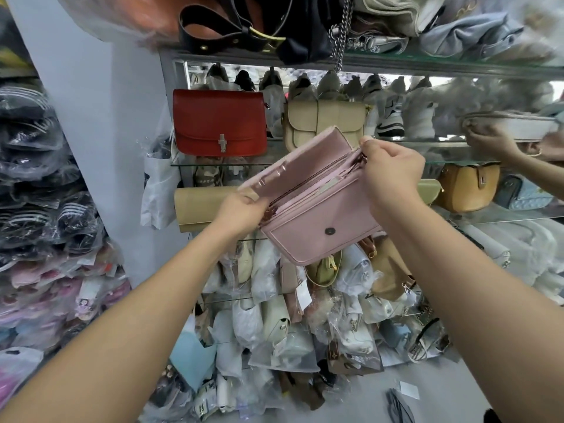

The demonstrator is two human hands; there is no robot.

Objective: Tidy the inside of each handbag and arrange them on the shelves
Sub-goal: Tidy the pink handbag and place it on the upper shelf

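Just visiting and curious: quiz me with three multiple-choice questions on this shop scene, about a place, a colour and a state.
1. The red bag stands where, relative to the beige flap bag? A) left of it B) right of it C) on top of it
2. What colour is the held bag? A) blue B) pink C) black
3. The held bag's flap is: A) snapped shut B) torn off C) lifted open
Answers: 1 A, red is the leftmost of the pair; 2 B, pink outside and inside; 3 C, the flap stands up while the left hand and right hand grip its ends.
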